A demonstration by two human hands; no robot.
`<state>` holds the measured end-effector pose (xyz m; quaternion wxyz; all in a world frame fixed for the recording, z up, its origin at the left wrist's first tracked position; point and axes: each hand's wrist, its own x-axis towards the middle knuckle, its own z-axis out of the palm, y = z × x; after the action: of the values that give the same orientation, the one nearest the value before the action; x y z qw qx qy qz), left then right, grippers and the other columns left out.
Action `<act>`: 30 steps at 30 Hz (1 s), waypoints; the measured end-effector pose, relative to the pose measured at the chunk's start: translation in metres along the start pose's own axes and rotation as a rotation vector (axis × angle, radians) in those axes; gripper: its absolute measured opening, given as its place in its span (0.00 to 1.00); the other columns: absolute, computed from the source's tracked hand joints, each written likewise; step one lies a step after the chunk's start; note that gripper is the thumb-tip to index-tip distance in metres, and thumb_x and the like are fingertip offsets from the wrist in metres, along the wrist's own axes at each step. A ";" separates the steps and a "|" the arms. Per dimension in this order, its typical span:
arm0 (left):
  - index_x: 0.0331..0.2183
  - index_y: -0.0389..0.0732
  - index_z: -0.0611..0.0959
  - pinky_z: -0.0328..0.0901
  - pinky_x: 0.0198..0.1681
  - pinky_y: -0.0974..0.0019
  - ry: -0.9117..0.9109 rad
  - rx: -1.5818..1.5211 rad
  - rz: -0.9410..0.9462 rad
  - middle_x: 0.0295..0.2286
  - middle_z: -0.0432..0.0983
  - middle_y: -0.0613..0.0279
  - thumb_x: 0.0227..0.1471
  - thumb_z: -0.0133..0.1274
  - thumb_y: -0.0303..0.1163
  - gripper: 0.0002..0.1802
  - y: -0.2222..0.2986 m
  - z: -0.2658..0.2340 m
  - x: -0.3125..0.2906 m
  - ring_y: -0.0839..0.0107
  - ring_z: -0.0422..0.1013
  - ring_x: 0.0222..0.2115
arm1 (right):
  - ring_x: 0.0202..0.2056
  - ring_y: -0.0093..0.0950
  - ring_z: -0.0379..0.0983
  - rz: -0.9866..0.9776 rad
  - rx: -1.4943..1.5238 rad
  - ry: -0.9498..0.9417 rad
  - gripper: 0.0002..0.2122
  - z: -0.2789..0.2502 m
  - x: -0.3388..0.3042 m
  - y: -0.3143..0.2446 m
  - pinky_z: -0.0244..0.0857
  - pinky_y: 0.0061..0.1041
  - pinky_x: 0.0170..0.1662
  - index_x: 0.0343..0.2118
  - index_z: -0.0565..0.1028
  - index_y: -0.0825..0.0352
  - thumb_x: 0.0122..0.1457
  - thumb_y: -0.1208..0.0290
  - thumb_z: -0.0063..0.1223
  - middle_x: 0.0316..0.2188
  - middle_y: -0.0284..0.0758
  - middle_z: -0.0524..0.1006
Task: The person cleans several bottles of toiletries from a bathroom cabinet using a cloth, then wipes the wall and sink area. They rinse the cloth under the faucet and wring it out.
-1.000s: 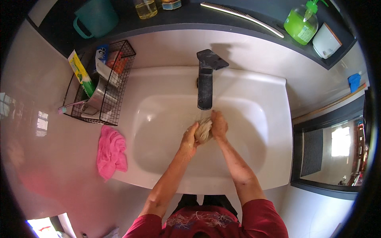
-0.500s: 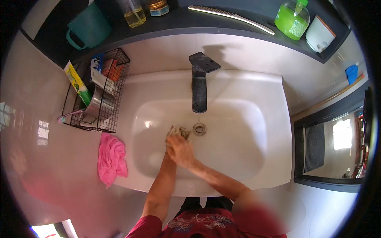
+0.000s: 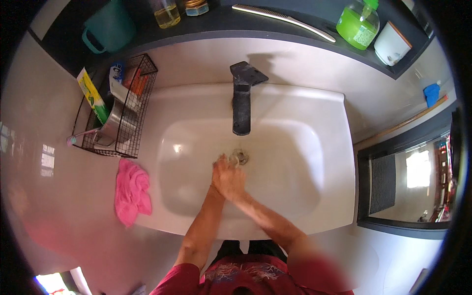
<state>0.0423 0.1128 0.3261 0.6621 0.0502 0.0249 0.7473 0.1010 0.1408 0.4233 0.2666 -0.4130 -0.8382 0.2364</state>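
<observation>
Low in the white washbasin (image 3: 275,196), my two hands are pressed together just left of and below the drain (image 3: 240,157). My right hand (image 3: 232,180) lies across my left hand (image 3: 218,168) and is closed over it. The left hand's fingers are mostly covered and smeared by motion, so their pose is unclear. Something pale and glossy shows by the fingertips at the drain; whether it is water, lather or an object I cannot make out. Above the drain juts the black faucet (image 3: 241,110), apart from both hands.
A pink cloth (image 3: 132,191) drapes over the basin's left edge. Behind it stands a black wire basket (image 3: 140,105) with toothpaste tubes, a metal mug and a toothbrush. The dark shelf (image 3: 206,38) holds a teal mug, bottles, a comb and a white cup. A framed mirror (image 3: 410,182) is at right.
My hands have shifted slightly right, closer to the drain. The pale, tangled-looking patch around the fingers no longer shows there. The whole view has moved a little.
</observation>
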 end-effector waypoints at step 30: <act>0.42 0.43 0.71 0.65 0.37 0.65 0.377 0.086 -0.050 0.36 0.70 0.66 0.54 0.43 0.44 0.18 0.002 0.006 -0.002 0.71 0.66 0.37 | 0.27 0.37 0.72 -0.126 -0.203 -0.122 0.11 0.016 0.003 0.015 0.63 0.38 0.31 0.33 0.69 0.65 0.49 0.65 0.49 0.27 0.39 0.73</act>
<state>0.0413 0.1106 0.3318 0.6615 -0.0630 0.1814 0.7249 0.0974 0.1484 0.4030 0.1862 -0.3690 -0.8968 0.1580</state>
